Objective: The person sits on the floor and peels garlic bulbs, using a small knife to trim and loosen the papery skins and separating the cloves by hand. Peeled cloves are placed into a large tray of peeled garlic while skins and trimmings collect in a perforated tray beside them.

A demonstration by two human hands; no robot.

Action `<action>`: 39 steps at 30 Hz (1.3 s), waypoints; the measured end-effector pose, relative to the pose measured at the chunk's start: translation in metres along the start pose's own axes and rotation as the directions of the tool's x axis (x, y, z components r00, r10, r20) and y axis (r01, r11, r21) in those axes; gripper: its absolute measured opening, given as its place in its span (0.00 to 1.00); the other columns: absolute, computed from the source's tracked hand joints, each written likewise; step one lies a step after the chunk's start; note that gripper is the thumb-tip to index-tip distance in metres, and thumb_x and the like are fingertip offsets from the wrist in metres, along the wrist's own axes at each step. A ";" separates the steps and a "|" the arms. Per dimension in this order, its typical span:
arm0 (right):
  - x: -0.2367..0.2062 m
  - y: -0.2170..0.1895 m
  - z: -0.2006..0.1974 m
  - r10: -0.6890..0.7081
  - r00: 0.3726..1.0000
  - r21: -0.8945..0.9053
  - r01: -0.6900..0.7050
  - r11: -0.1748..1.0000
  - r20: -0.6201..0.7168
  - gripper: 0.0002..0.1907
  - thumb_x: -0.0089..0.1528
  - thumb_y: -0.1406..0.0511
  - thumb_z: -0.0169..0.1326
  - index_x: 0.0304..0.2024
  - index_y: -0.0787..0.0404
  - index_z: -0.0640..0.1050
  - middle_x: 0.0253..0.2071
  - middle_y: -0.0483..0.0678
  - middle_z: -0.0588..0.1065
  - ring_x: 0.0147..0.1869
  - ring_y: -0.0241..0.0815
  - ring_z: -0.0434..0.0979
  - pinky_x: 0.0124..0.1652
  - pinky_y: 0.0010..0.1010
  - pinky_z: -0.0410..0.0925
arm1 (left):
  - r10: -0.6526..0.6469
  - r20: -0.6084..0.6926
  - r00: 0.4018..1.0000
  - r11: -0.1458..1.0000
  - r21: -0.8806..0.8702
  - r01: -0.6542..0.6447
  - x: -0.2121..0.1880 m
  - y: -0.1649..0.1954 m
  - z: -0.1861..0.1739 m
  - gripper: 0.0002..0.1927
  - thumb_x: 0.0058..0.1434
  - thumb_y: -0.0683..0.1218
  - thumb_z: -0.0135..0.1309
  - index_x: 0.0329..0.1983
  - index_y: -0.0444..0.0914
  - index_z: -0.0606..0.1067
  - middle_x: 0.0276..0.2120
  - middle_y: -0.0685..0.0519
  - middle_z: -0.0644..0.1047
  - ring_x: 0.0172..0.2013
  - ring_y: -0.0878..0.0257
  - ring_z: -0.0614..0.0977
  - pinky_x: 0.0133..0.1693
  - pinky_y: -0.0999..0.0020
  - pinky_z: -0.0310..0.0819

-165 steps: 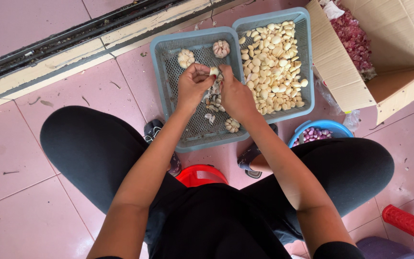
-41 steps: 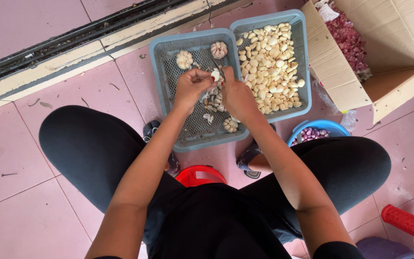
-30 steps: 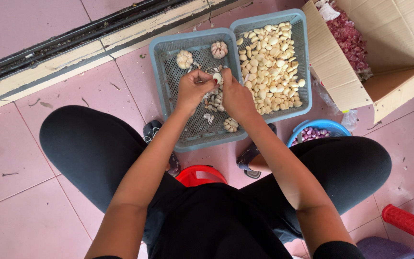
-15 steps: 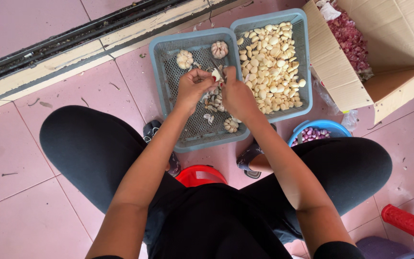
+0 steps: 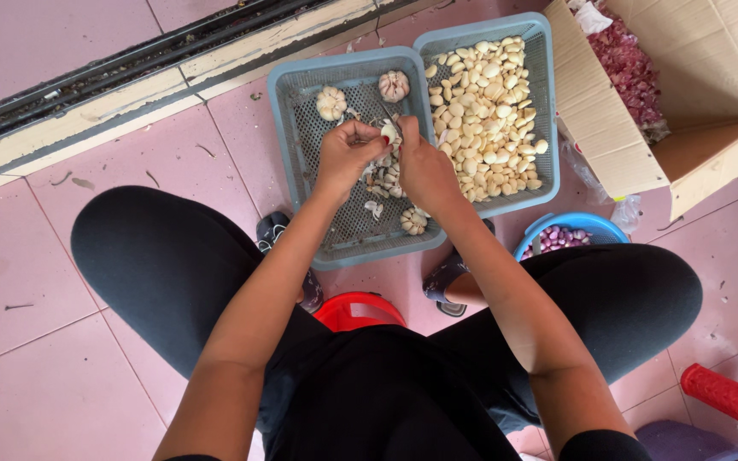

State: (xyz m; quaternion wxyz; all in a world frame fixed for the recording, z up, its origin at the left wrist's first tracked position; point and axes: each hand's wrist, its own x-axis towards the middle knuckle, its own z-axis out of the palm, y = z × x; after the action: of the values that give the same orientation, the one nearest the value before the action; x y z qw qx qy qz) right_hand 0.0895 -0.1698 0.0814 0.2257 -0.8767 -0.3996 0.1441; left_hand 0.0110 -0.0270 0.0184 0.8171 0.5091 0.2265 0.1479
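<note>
My left hand point(image 5: 348, 156) and my right hand point(image 5: 423, 168) meet over a grey mesh tray point(image 5: 318, 205) on the pink tiled floor. Between their fingertips they pinch a pale garlic clove point(image 5: 389, 132). Loose skins and cloves point(image 5: 383, 177) lie under the hands. In the same tray sit whole garlic bulbs, two at the far end point(image 5: 331, 102) point(image 5: 394, 85) and one near my right wrist point(image 5: 413, 220). A second grey tray point(image 5: 547, 102) to the right is filled with several peeled cloves point(image 5: 484, 111).
A cardboard box point(image 5: 685, 94) with reddish peel scraps stands at the right. A blue bowl of purple shallots point(image 5: 567, 235) sits by my right knee. A red stool point(image 5: 356, 311) is under me, another red stool point(image 5: 732, 397) at lower right. A floor track point(image 5: 130, 60) runs behind.
The hands have stayed over the left tray, only the fingers working at the clove. Nothing else has moved.
</note>
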 end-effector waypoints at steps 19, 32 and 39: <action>0.012 0.033 -0.008 0.145 0.989 0.396 -0.147 0.907 0.034 0.09 0.65 0.65 0.54 0.44 0.64 0.75 0.33 0.54 0.82 0.35 0.43 0.86 0.36 0.33 0.76 | 0.007 0.148 0.989 0.998 0.056 -0.015 0.007 -0.013 -0.010 0.13 0.62 0.35 0.60 0.51 0.32 0.79 0.42 0.50 0.83 0.41 0.64 0.84 0.43 0.73 0.81; 0.003 0.101 -0.074 0.183 0.966 0.189 -0.148 0.971 -0.184 0.17 0.65 0.68 0.58 0.55 0.66 0.72 0.35 0.54 0.81 0.41 0.48 0.84 0.41 0.38 0.72 | 0.252 0.373 0.893 0.185 0.887 -0.423 0.002 -0.031 -0.014 0.38 0.47 0.30 0.54 0.66 0.36 0.71 0.70 0.42 0.62 0.66 0.43 0.66 0.63 0.53 0.67; -0.008 0.076 -0.071 0.192 0.980 0.142 -0.196 0.970 0.043 0.22 0.66 0.68 0.51 0.62 0.67 0.65 0.34 0.54 0.84 0.41 0.50 0.83 0.44 0.41 0.72 | 0.165 0.305 0.938 0.117 0.938 -0.326 0.030 -0.031 -0.012 0.18 0.62 0.38 0.52 0.54 0.43 0.79 0.60 0.47 0.74 0.60 0.47 0.72 0.58 0.54 0.73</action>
State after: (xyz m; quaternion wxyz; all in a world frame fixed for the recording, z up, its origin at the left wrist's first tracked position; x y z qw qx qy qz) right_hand 0.1636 -0.2395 0.1041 0.2679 -0.8907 -0.3037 0.2067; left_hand 0.0312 -0.0173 -0.0208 0.2705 0.9517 0.1289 0.0674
